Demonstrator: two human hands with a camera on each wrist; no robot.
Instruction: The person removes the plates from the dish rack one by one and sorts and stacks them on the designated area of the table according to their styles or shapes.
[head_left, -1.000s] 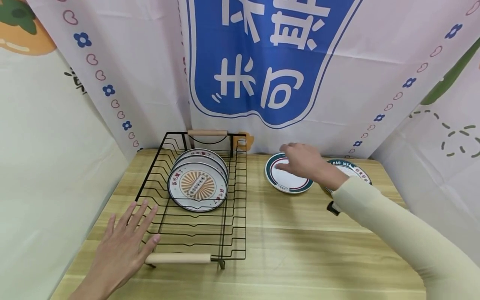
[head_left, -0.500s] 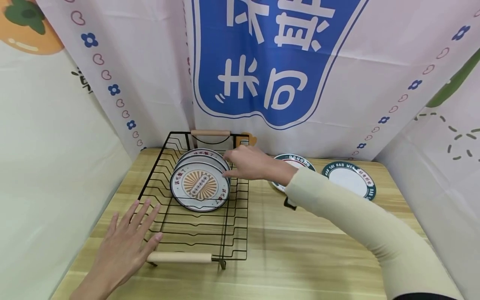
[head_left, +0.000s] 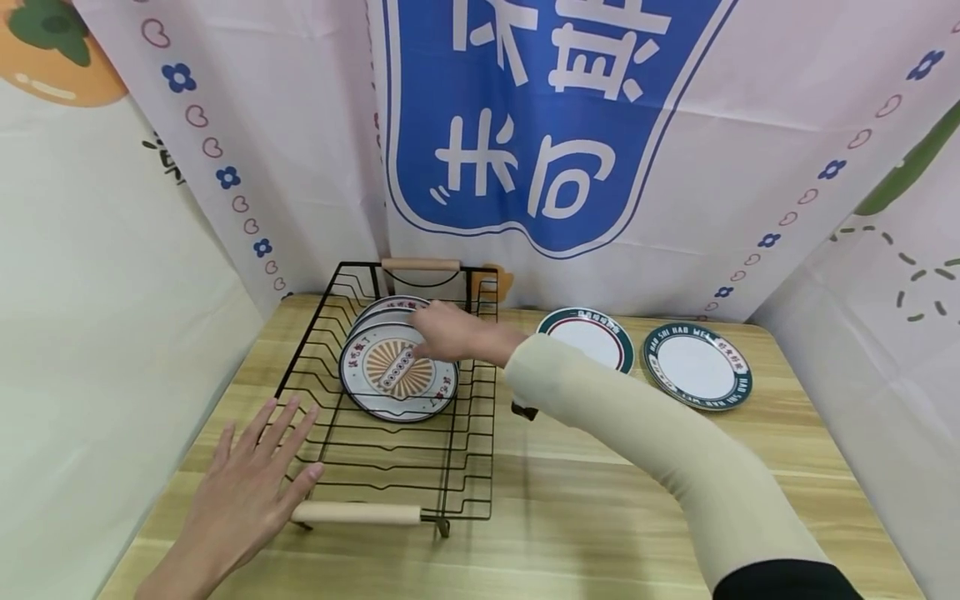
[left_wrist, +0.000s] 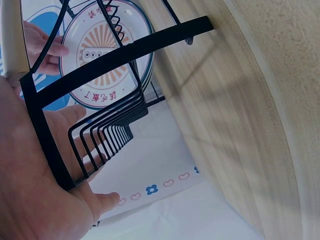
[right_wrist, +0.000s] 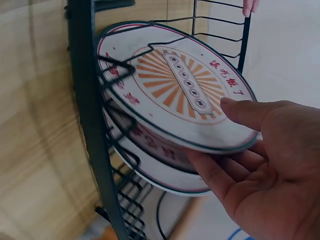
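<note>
A black wire dish rack [left_wrist: 165,39] with wooden handles [head_left: 356,513] holds several round plates standing in its slots. My right hand [head_left: 453,332] pinches the front plate [right_wrist: 150,115], which has an orange sunburst and red characters. In the right wrist view the thumb [right_wrist: 245,112] lies on its printed face and the fingers are behind its rim. The plates behind it are partly covered. My left hand [head_left: 243,487] lies with fingers spread at the rack's front left corner, its palm against the frame in the left wrist view.
Two green-rimmed plates lie flat on the wooden table [head_left: 585,492] right of the rack: one with a red inner ring [head_left: 588,333], and another farther right [head_left: 701,371]. A printed cloth [head_left: 675,208] hangs close behind the rack.
My right hand has moved left from above the red-ringed plate to the rack and now grips the front plate. The left hand has stayed at the rack's corner.
</note>
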